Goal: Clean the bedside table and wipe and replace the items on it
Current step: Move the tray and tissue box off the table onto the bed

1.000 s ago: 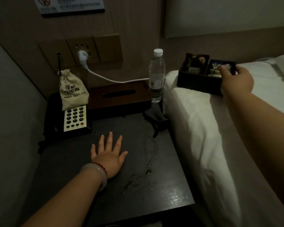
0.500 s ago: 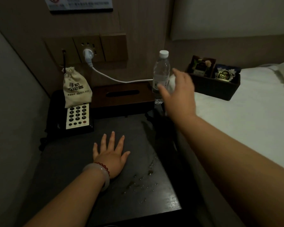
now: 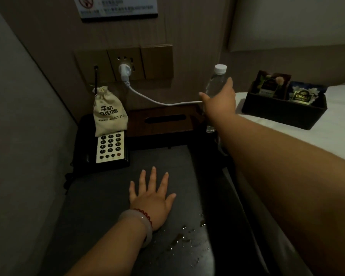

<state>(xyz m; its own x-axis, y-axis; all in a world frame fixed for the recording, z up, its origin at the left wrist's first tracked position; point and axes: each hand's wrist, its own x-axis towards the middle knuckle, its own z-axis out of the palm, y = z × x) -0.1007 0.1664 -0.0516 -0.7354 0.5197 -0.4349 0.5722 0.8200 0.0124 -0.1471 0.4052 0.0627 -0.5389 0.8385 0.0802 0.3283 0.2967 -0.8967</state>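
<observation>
Standing in the back left corner of the dark worktop (image 3: 112, 206) is a black telephone (image 3: 100, 150) with a pale keypad, and a beige drawstring pouch (image 3: 110, 112) lies on its upper part. Nearer the front edge, about midway across, the left hand (image 3: 149, 198) lies palm down on the worktop with fingers straight and spread; a pale bangle (image 3: 141, 224) and a red bead bracelet (image 3: 145, 215) sit at its wrist. Along the rear edge, just right of the telephone, lies a dark wooden tissue box (image 3: 163, 122), and above it a white cable (image 3: 147, 98) runs from a plug (image 3: 125, 71) in the wall socket. Water drops (image 3: 187, 236) are scattered near the front right corner. At the back right corner a clear water bottle (image 3: 215, 82) with a white cap stands roughly upright. The right hand (image 3: 220, 102) is against its middle, thumb pointing left and a finger up its right side; I cannot tell whether the hand has closed on it. Further right, on the white bed (image 3: 337, 134), sits a dark tray (image 3: 283, 112) holding upright sachets (image 3: 301, 94).
</observation>
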